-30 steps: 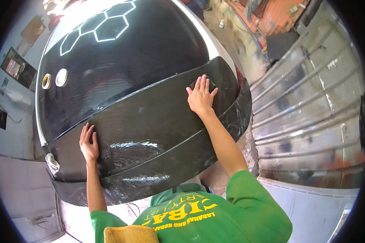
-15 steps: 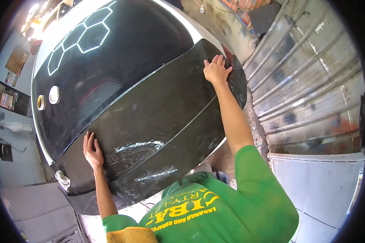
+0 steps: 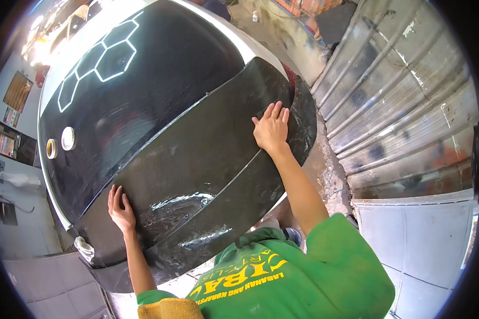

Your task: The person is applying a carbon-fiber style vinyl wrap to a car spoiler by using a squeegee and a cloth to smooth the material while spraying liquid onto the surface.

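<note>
Head view: dark panel spans the car's rear, below the rear glass, and lies right under both hands. Wet-looking gleams on it, mid-left and near the lower edge; can't tell if that's liquid or just shine.

Left hand rests on the panel's left part, fingers extended and close together, thumb apart, nothing seen in it. Probably there for support, since the person leans in over a broad surface.

Right hand is at the panel's far right, fingers spread, palm down. A dark pad peeks out beside the fingers; flat fingers likely spread pressure over it. Hand covers most of it, so can't tell whether it's gripped or only pressed. Arm reaches well out, hands wide apart.

White roll and small roll sit side by side on the glass, off the panel, presumably to keep the surface free. White rag bunched at the panel's left corner, apart from the left hand; reason unclear. Yellow cloth lies against the green shirt, likely kept close for easy reach.
</note>
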A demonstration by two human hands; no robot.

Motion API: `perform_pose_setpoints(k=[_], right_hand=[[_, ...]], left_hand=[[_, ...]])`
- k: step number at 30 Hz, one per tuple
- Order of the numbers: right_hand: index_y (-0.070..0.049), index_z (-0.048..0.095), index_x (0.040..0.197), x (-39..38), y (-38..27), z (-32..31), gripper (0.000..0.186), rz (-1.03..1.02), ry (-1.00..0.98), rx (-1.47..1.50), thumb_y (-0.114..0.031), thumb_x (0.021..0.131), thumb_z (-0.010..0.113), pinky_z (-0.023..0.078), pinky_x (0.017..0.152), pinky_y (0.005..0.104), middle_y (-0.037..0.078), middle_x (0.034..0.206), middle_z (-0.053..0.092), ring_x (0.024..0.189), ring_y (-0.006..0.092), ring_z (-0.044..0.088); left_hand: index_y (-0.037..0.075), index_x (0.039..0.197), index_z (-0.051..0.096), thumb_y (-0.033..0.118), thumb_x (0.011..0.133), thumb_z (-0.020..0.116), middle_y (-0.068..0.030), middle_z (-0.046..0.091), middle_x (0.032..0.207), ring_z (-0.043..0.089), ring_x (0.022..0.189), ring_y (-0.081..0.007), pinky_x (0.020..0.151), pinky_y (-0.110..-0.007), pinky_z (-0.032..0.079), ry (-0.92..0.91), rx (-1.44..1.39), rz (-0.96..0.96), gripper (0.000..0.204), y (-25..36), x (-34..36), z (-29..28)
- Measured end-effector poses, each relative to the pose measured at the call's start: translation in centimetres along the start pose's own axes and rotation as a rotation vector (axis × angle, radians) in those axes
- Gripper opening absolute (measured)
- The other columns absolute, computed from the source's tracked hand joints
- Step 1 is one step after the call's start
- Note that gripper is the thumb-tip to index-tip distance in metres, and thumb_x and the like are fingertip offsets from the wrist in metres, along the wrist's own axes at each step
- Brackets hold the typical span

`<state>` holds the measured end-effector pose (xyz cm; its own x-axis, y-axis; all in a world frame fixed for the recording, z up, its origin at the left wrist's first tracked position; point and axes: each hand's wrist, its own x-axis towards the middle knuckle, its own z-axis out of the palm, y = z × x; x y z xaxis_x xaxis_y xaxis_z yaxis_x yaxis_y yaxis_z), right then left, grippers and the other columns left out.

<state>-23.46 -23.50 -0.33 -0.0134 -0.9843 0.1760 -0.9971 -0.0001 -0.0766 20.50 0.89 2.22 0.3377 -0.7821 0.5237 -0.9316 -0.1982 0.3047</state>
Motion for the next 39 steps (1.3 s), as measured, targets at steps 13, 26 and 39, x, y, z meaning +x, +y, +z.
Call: perform_pose_setpoints(k=[13, 26, 39], right_hand=[[0.005, 0.031, 0.150, 7.5, 2.6, 0.4, 0.073, -0.134, 0.053, 0.099, -0.047, 0.100, 0.044, 0.018, 0.117, 0.0594, 0.024, 0.158, 0.027, 0.144, 0.0413, 0.029], [-0.003, 0.028, 0.153, 14.9, 5.1, 0.3, 0.069, -0.250, 0.037, 0.095, -0.048, 0.102, 0.039, 0.017, 0.117, 0.0627, 0.013, 0.162, 0.024, 0.149, 0.0285, 0.026], [-0.001, 0.033, 0.151, 15.1, 0.9, -0.2, 0.068, -0.255, 0.051, -0.009, -0.049, 0.103, 0.034, 0.016, 0.116, 0.0658, 0.011, 0.161, 0.027, 0.149, 0.0247, 0.026]], left_hand=[[0.007, 0.121, 0.067, 0.011, 0.096, 0.057, -0.0119, 0.060, 0.136, 0.056, 0.127, -0.0311, 0.106, -0.041, 0.043, -0.031, 0.072, -0.049, 0.028, 1.2, 0.0, 0.2], [0.007, 0.119, 0.068, 0.010, 0.096, 0.057, -0.0108, 0.061, 0.135, 0.056, 0.126, -0.0303, 0.106, -0.041, 0.043, -0.012, 0.062, -0.055, 0.026, 2.4, 1.1, 0.9], [0.008, 0.118, 0.068, 0.011, 0.094, 0.059, -0.0111, 0.062, 0.133, 0.056, 0.126, -0.0317, 0.107, -0.041, 0.043, 0.021, 0.027, -0.042, 0.025, 1.2, 0.4, 1.2]])
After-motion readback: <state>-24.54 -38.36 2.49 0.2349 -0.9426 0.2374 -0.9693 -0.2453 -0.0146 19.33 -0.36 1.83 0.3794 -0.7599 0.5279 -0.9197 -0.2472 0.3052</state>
